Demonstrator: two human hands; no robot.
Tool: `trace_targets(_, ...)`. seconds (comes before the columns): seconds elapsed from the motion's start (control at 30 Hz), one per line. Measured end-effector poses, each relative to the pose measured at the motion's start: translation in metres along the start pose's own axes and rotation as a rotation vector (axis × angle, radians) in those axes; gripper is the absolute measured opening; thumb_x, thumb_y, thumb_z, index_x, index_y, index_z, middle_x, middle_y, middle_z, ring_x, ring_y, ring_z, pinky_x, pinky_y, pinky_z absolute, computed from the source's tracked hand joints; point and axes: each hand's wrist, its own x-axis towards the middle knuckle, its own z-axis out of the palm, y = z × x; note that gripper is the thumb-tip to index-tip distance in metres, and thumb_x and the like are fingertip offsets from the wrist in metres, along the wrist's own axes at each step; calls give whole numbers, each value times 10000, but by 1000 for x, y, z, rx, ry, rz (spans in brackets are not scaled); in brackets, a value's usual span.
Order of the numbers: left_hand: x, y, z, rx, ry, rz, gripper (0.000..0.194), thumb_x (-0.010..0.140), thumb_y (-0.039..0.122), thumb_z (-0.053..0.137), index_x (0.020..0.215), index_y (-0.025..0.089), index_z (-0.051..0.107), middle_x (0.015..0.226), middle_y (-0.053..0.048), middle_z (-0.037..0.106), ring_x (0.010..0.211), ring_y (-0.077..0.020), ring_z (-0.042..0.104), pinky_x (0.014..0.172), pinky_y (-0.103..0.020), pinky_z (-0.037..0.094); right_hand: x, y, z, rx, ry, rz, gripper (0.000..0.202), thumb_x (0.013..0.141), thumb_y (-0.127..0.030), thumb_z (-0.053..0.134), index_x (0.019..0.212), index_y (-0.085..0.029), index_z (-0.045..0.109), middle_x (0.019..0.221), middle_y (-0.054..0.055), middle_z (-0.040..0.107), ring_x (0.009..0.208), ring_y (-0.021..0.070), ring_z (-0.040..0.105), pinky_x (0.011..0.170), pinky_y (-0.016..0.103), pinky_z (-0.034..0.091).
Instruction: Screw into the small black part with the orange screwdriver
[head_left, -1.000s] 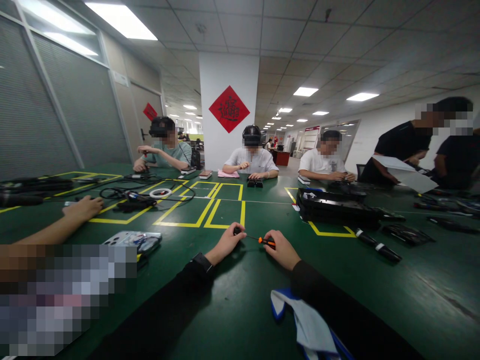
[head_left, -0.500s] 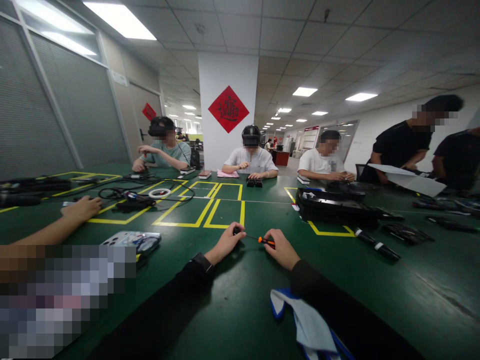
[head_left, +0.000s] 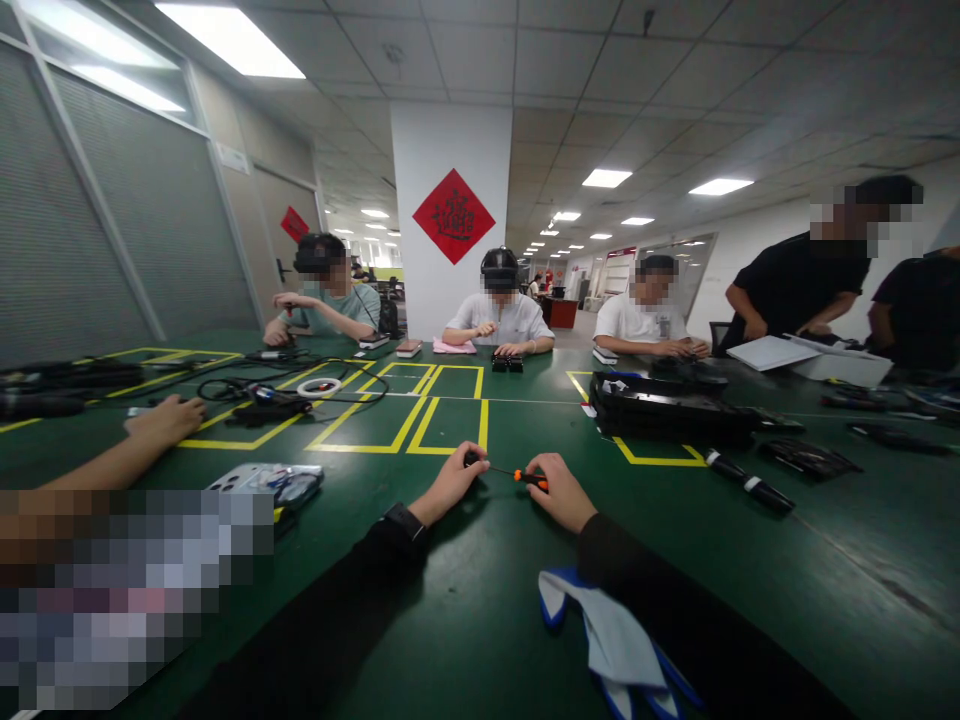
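In the head view my right hand is closed around the orange and black handle of a screwdriver. Its thin shaft points left, towards my left hand. The fingers of that hand pinch a small dark part, whose kind I cannot make out. The screwdriver's tip reaches this part or ends just beside it; the fingers hide the exact contact. Both hands are low over the green table. A white and blue glove lies near my right forearm.
Stacked black housings and a black cylinder lie to the right. On the left are cables, a white ring, a clear plastic package and a neighbour's hand. Several people sit or stand across the table.
The whole view has shifted slightly. My hands keep the same hold on the screwdriver and the dark part. At the far right, a standing person's white box lid has swung lower.
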Motion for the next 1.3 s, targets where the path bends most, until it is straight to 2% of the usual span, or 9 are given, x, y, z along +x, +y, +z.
trace_targets(0.23, 0, 2, 0, -23, -10, 18, 171, 692, 279, 506, 831, 183, 527, 754, 10, 547, 696, -124, 504, 686, -248, 392, 1, 2, 1, -25, -11, 31, 113, 794, -200, 435, 822, -174, 541, 833, 43, 521, 875, 173, 426, 790, 317, 343)
trace_targets(0.37, 0, 2, 0, -23, -2, 12, 181, 690, 296, 516, 827, 178, 526, 771, 1, 547, 711, -131, 505, 688, -250, 395, 0, 2, 2, -20, -35, 38, 77, 751, -161, 476, 804, -171, 530, 830, 39, 515, 854, 170, 430, 759, 303, 355)
trace_targets(0.5, -1, 3, 0, -26, 3, 22, 177, 685, 281, 516, 830, 181, 522, 787, 1, 547, 722, -132, 505, 694, -248, 395, -1, 0, 0, -10, -32, 45, 151, 699, -166, 544, 846, -179, 512, 866, 34, 509, 853, 170, 433, 742, 295, 364)
trace_targets(0.63, -2, 5, 0, -22, 5, -10, 177, 683, 277, 513, 831, 180, 527, 790, -2, 555, 725, -135, 512, 699, -251, 399, 0, -1, 0, 1, -17, 71, 138, 766, -217, 488, 893, -175, 523, 874, 45, 517, 865, 167, 442, 759, 301, 361)
trace_targets(0.73, -2, 6, 0, -12, 23, -22, 189, 680, 299, 522, 825, 178, 531, 785, -5, 557, 729, -141, 515, 705, -259, 398, 1, 0, 0, -6, -33, 65, 123, 803, -202, 423, 808, -170, 542, 825, 41, 523, 848, 163, 449, 761, 303, 358)
trace_targets(0.87, 0, 0, 0, -12, 25, -6, 203, 684, 308, 520, 839, 178, 532, 769, -6, 555, 727, -144, 513, 704, -265, 396, 0, 1, 1, -10, -36, 58, 87, 770, -205, 475, 827, -171, 531, 826, 34, 520, 799, 154, 458, 728, 287, 367)
trace_targets(1.03, 3, -5, 1, -9, 17, 33, 195, 678, 300, 522, 835, 184, 531, 780, 0, 548, 737, -141, 506, 707, -265, 394, -1, -1, 3, -4, -32, 94, 164, 743, -245, 525, 892, -177, 523, 858, 37, 529, 798, 152, 474, 725, 280, 373)
trace_targets(1.17, 3, -3, 2, 9, 27, 19, 188, 668, 288, 531, 822, 180, 529, 781, 0, 549, 743, -141, 508, 707, -261, 398, 1, 1, 3, 12, -43, 105, 150, 799, -253, 438, 792, -169, 562, 812, 40, 547, 819, 152, 483, 750, 286, 369)
trace_targets(1.3, 2, -2, 1, -14, 25, 1, 210, 683, 324, 526, 834, 178, 526, 747, 1, 554, 708, -135, 516, 678, -254, 406, 1, 3, 2, 118, -62, 115, 120, 759, -272, 491, 791, -170, 547, 787, 19, 564, 747, 138, 508, 695, 267, 389)
